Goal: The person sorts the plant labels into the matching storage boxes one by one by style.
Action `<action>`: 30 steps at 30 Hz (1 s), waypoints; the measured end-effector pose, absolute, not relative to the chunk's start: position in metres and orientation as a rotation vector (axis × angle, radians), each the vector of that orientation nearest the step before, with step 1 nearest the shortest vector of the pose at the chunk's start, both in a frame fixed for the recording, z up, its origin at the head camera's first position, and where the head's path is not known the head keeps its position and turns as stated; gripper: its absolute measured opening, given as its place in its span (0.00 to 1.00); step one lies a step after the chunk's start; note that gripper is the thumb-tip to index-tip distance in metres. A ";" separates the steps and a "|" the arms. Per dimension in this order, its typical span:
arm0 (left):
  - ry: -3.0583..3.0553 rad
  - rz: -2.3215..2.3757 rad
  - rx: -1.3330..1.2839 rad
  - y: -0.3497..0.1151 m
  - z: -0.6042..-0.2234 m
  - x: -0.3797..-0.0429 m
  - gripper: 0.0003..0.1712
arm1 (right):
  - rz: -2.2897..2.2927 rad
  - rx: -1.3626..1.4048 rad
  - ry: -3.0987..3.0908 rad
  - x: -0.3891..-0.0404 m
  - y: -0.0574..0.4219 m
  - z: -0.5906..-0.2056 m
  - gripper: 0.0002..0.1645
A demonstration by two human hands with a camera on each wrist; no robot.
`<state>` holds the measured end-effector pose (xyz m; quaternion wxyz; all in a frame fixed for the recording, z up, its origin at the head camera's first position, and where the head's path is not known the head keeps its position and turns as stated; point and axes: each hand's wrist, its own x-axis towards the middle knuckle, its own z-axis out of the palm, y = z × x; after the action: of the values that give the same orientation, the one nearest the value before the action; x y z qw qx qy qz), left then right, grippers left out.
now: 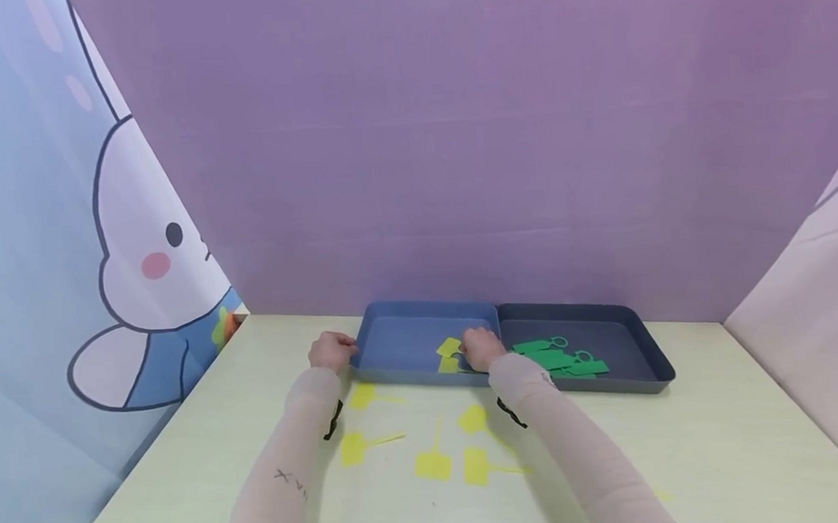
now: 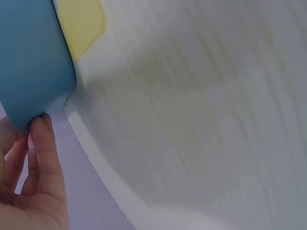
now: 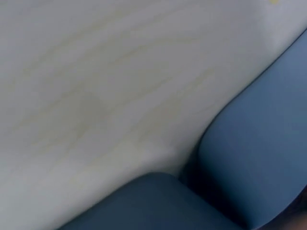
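At the left end of the blue tray [image 1: 395,339], my left hand [image 1: 332,351] pinches the rim; the left wrist view shows the thumb and fingertips on the tray's corner [image 2: 36,62]. My right hand [image 1: 483,349] is over the tray's right end, its fingers bent down beside yellow tags [image 1: 449,347]. Its fingertips are hidden, and I cannot tell whether they hold a tag. Only a blurred bit of that hand enters the right wrist view at the lower right corner. Several yellow tags with thin tails, one a square-ended tag [image 1: 433,465], lie on the table before the trays.
A dark grey tray [image 1: 625,337] stands against the blue tray's right side, with several green looped tags [image 1: 551,359] heaped in its left part. Behind both trays hangs a purple cloth [image 1: 457,171]. A printed curtain [image 1: 150,230] borders the pale table [image 1: 206,434] on the left.
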<state>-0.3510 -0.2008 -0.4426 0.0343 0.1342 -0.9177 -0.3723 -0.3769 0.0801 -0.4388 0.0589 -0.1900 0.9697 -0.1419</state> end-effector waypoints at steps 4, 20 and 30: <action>-2.821 -1.140 0.413 -0.201 -0.443 -0.351 0.14 | -0.402 -0.553 2.953 -0.376 0.079 -0.442 0.18; -2.827 -1.167 0.426 -0.198 -0.442 -0.351 0.14 | -0.459 -0.515 2.927 -0.373 0.083 -0.443 0.24; -2.831 -1.155 0.418 -0.198 -0.439 -0.346 0.15 | -0.474 -0.617 2.933 -0.365 0.092 -0.422 0.09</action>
<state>-0.3464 -0.1982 -0.4390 0.0275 0.1354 -0.9170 -0.3742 -0.3648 0.0921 -0.4217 0.0537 -0.2031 0.9652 -0.1560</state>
